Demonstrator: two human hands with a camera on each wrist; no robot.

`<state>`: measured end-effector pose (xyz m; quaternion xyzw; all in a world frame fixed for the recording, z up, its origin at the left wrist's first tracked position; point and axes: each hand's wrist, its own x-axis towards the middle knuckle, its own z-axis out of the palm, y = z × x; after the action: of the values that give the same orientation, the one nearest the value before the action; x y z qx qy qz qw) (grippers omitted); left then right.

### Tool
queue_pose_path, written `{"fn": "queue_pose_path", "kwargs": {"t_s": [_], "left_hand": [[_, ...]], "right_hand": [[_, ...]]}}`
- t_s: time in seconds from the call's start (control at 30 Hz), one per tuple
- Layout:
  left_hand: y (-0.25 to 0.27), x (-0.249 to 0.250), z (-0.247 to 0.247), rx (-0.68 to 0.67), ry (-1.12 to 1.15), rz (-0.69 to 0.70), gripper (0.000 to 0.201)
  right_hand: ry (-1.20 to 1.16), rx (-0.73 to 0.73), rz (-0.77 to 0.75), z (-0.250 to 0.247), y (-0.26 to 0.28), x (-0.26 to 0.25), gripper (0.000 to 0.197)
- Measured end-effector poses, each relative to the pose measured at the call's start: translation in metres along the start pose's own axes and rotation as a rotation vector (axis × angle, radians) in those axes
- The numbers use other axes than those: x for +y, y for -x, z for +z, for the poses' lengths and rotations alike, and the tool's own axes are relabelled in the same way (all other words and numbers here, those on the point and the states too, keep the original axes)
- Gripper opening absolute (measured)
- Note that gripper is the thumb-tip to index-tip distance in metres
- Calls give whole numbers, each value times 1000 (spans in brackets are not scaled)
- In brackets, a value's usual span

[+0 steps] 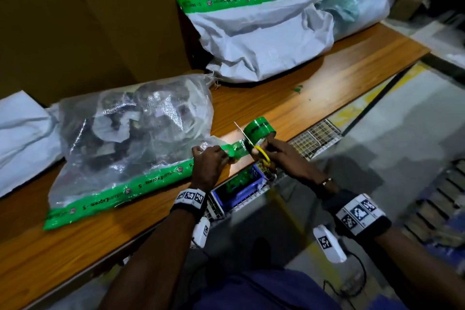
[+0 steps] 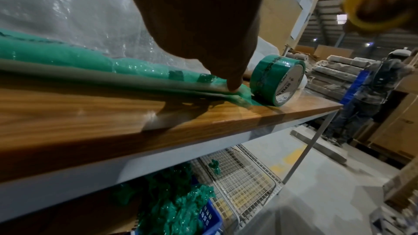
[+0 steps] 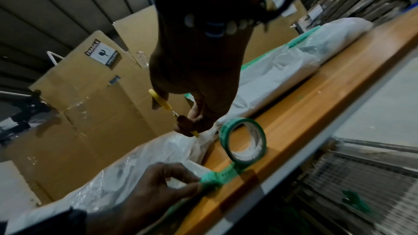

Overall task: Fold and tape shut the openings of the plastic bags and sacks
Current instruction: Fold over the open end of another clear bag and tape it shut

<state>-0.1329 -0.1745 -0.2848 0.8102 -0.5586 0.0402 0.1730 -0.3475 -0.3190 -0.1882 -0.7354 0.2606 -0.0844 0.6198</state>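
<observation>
A clear plastic bag [image 1: 130,138] lies on the wooden table [image 1: 327,78], its folded opening sealed by a green tape strip [image 1: 120,194] along the near edge. My left hand [image 1: 226,156] pinches the tape at the bag's right corner, also visible in the right wrist view [image 3: 212,180]. From there the tape runs to the green roll [image 1: 260,131], which stands on edge just to the right. My right hand [image 1: 266,151] grips yellow-handled scissors [image 1: 261,155], their blades open across the stretch of tape between bag and roll. A taped white sack [image 1: 264,38] sits farther back.
Another white sack [image 1: 22,133] lies at the far left. Tall cardboard boxes [image 1: 100,20] stand behind the table. Under the front edge a wire shelf [image 1: 317,138] carries a blue crate [image 1: 241,184] of green tape scraps. A person [image 2: 371,96] stands beyond the table's right end.
</observation>
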Motion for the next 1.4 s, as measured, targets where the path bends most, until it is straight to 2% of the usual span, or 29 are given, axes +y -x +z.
{"fn": "queue_pose_path", "kwargs": {"t_s": [0.17, 0.37, 0.43, 0.5, 0.7, 0.87, 1.0, 1.4], "left_hand": [[-4, -4, -6, -34, -1, 11, 15], [-7, -1, -12, -27, 4, 20, 16], [-7, -1, -13, -19, 8, 17, 15], [-7, 0, -13, -13, 8, 20, 14], [-8, -2, -12, 19, 44, 43, 12], [-11, 0, -17, 73, 77, 84, 11], [-10, 6, -19, 67, 34, 44, 10], [-7, 11, -16, -4, -53, -17, 15]], "right_hand": [[-37, 24, 130, 20, 22, 51, 30], [-216, 7, 302, 32, 23, 89, 24], [-228, 1, 319, 33, 17, 97, 35], [-220, -1, 326, 34, 7, 104, 49], [-188, -40, 275, 32, -5, 102, 63], [-266, -39, 268, 34, -9, 103, 43], [-292, -33, 270, 36, -14, 103, 47], [-263, -15, 215, 32, -33, 99, 36]]}}
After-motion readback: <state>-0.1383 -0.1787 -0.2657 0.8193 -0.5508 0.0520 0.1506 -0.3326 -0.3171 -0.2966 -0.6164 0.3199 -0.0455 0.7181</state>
